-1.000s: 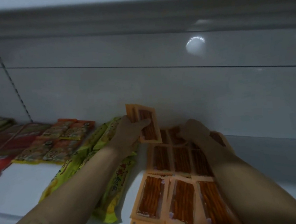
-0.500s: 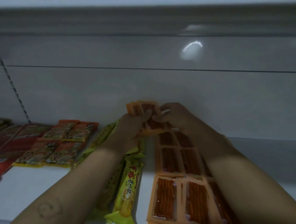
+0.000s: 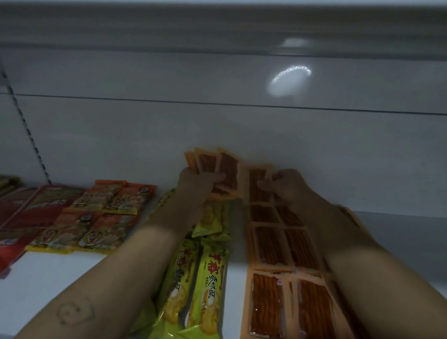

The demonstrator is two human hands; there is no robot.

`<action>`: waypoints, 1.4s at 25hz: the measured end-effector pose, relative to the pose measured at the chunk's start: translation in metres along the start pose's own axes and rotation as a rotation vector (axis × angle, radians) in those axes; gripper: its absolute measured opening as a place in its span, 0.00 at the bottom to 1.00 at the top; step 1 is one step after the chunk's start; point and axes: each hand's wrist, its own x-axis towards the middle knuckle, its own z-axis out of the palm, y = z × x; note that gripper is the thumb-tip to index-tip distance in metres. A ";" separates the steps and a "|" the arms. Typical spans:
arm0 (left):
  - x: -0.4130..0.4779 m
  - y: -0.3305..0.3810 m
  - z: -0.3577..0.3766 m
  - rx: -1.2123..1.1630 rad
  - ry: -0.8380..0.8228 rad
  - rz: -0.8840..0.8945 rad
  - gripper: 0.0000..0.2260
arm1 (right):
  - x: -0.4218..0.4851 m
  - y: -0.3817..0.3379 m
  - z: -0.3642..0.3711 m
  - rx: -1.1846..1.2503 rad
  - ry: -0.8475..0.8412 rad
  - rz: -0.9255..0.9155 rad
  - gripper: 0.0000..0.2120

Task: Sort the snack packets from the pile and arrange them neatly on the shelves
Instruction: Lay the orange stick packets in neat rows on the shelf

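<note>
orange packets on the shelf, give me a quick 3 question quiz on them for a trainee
1. True or false: the left hand holds a fan of orange packets.
2. Which packets lie nearest the laid-out orange rows on their left? A) yellow packets B) red ones C) blue ones
3. Fill in: the right hand holds a packet at the ___ end of the rows (front or back).

Key: 1 true; 2 A; 3 back
</note>
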 end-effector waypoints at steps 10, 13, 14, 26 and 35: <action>-0.009 -0.007 -0.010 -0.068 -0.057 -0.030 0.14 | 0.006 0.027 0.010 -0.988 0.057 -0.103 0.17; -0.014 -0.010 -0.010 -0.051 -0.085 -0.022 0.14 | 0.006 0.027 0.008 -1.092 0.007 -0.092 0.15; -0.015 -0.011 -0.009 -0.070 -0.104 -0.019 0.13 | 0.004 0.025 0.008 -1.093 -0.002 -0.113 0.15; -0.039 -0.019 0.052 -0.122 -0.222 -0.083 0.08 | -0.044 -0.018 -0.054 0.024 -0.036 -0.080 0.17; -0.057 -0.032 0.084 -0.116 -0.175 -0.210 0.03 | -0.011 0.056 -0.126 -0.539 0.096 -0.018 0.19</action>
